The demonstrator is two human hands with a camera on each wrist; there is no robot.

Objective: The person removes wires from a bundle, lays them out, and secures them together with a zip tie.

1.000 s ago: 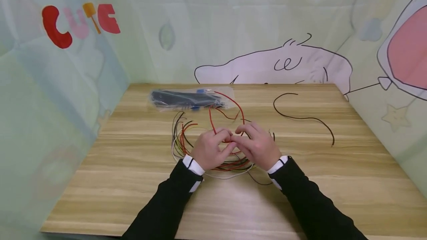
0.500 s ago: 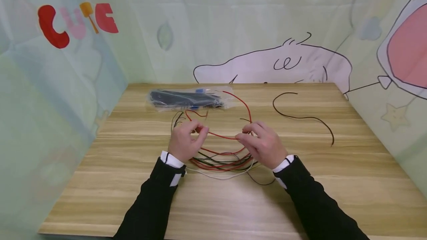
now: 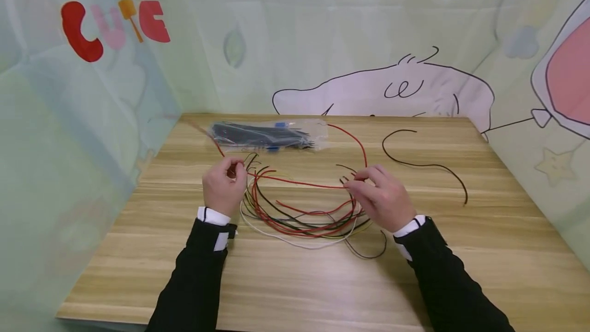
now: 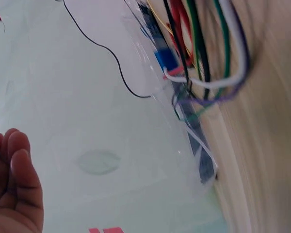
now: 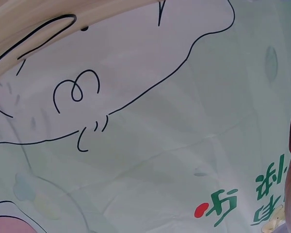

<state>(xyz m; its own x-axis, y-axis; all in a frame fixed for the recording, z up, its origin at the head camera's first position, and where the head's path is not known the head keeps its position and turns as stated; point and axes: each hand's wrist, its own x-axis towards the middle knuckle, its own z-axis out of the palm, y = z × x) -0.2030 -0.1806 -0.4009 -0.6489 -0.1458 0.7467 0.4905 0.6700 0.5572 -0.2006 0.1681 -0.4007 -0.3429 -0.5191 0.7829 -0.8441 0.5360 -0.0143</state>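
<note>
Head view forward and down over table (image 3: 299, 286), tilted wrist views near fingers (image 4: 26, 172), all sharing backdrop (image 5: 160, 160)

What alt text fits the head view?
Left hand and right hand pinch a red wire stretched between them, across a bundle of wires on a wooden table. Behind lies a bag of dark strips; a black wire lies right.

Wood-grain tbl (image 3: 295, 291): clr bag (image 3: 258, 136) at back, multicol. wires (image 3: 318, 236), separate blk wire (image 3: 428, 163).
</note>
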